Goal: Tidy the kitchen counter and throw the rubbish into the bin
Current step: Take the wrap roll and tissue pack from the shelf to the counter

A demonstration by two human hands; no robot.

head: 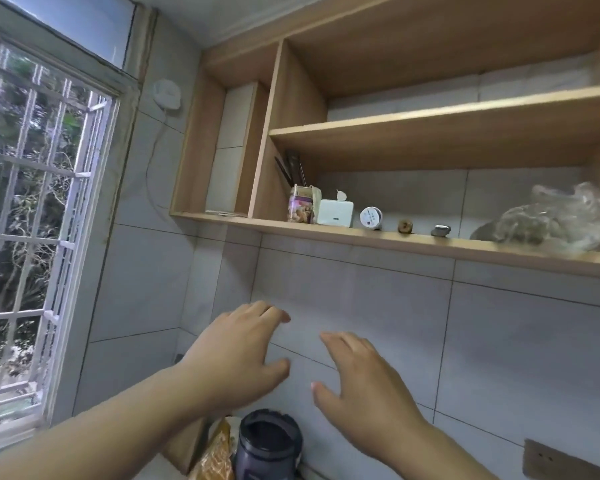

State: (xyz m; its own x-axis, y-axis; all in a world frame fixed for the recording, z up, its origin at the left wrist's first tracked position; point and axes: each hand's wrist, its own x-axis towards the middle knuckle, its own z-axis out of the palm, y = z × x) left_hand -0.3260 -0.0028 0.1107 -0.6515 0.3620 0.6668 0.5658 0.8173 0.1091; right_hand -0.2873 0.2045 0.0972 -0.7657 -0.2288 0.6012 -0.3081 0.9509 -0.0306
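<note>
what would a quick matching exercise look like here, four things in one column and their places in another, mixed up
Things:
1. white tissue box
2. crumpled plastic bag
3. dark lidded jar
4. left hand

Places:
A. far right of the lower shelf
B. bottom of the view, below the hands
C. raised in front of the wall tiles, holding nothing
D. on the lower shelf beside the snack carton

Pairs: 1-D, 2-A, 3-B, 4-C
</note>
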